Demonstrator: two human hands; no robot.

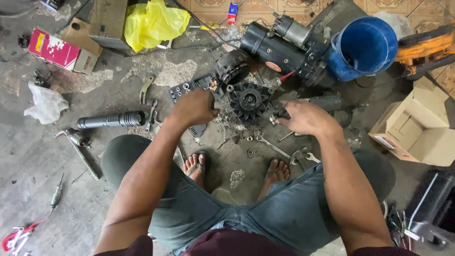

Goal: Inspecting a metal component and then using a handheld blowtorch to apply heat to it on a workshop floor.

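Fan-bladed black metal rotor [250,100] sits on the concrete floor [28,156] right between the two hands, already stripped out of its housing. Left hand [193,107] is curled over a flat black finned plate [192,89]; whether it grips, I can't tell. Right hand [305,117] pinches a small metal part at its fingertips. Loose washers and silver spanners [277,150] lie scattered by the bare feet, so reassembly looks undone. Blue plastic bucket [367,46] and open cardboard box [417,125] crowd the right; left side lies roomier.
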